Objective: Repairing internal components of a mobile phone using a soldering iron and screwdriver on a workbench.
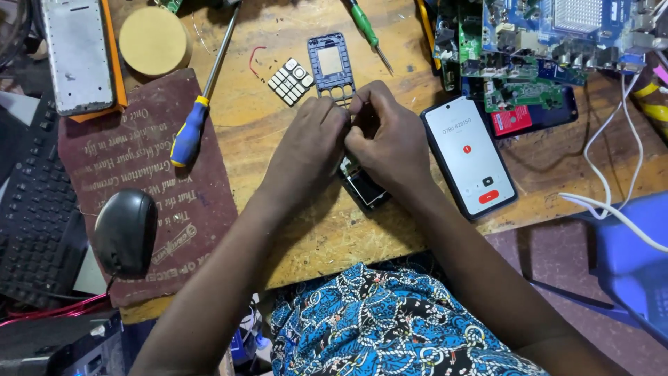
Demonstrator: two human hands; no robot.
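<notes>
Both hands meet over the middle of the wooden worktop point(292, 230), close to its near edge. The left hand point(309, 150) has its fingers curled nearly closed, the grip pinching the upper end of a small opened phone body point(363, 186). The right hand point(390, 143) is likewise curled tight, its fingertips pressed against the same upper end, touching the left fingertips. The exact contact point is hidden beneath the fingers.

The phone body lies directly under both hands, tilted diagonally. Only its lower end, with a dark screen, shows below the knuckles, pointing toward the near edge of the worktop.

Just beyond the fingertips, toward the far edge, lies a blue front frame point(331, 68) with a screen window and key openings. Beside it on the left lies a loose grey keypad point(291, 81), apart from the hands.

To the right of the right hand lies a black smartphone point(467, 157) with a lit white screen, near but not touching the wrist. Green and blue circuit boards point(529, 49) are stacked at the far right corner.

To the left, a screwdriver with a blue and yellow handle point(189, 132) lies across the edge of a maroon mat point(139, 174). A black computer mouse point(125, 231) rests on that mat.
</notes>
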